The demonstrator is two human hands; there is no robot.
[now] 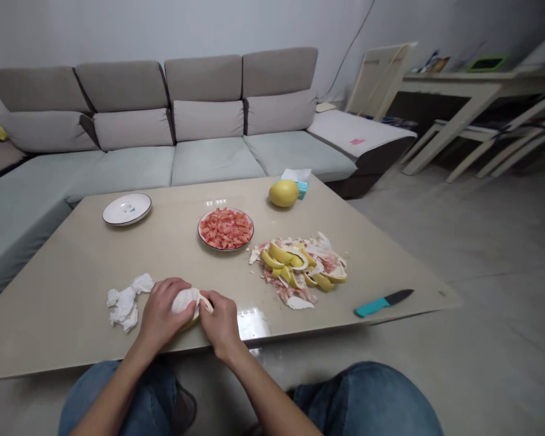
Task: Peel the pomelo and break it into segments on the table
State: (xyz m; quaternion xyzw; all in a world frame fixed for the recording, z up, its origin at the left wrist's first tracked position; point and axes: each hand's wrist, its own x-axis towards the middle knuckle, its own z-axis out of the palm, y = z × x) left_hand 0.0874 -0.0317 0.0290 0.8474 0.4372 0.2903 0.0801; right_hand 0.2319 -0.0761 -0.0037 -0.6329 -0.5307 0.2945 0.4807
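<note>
A partly peeled pomelo (184,299) sits at the table's near edge, its white pith facing up and some yellow rind showing low down. My left hand (164,310) wraps round its left side. On the other side, my right hand (222,320) pinches a strip of peel (206,303) that is still joined to the fruit, as far as I can see. Crumpled white tissues (126,304) lie left of my left hand. To the right is a heap of yellow peel (295,263) with pith and pink membrane scraps. Much of the pomelo is hidden by my fingers.
A plate (226,245) piled with pink pomelo pieces is mid-table; a white plate (127,209) stands far left. A whole pomelo (284,193) is beside a tissue pack (302,189). A teal-handled knife (384,303) lies near the right corner. Beyond is a sofa (209,154).
</note>
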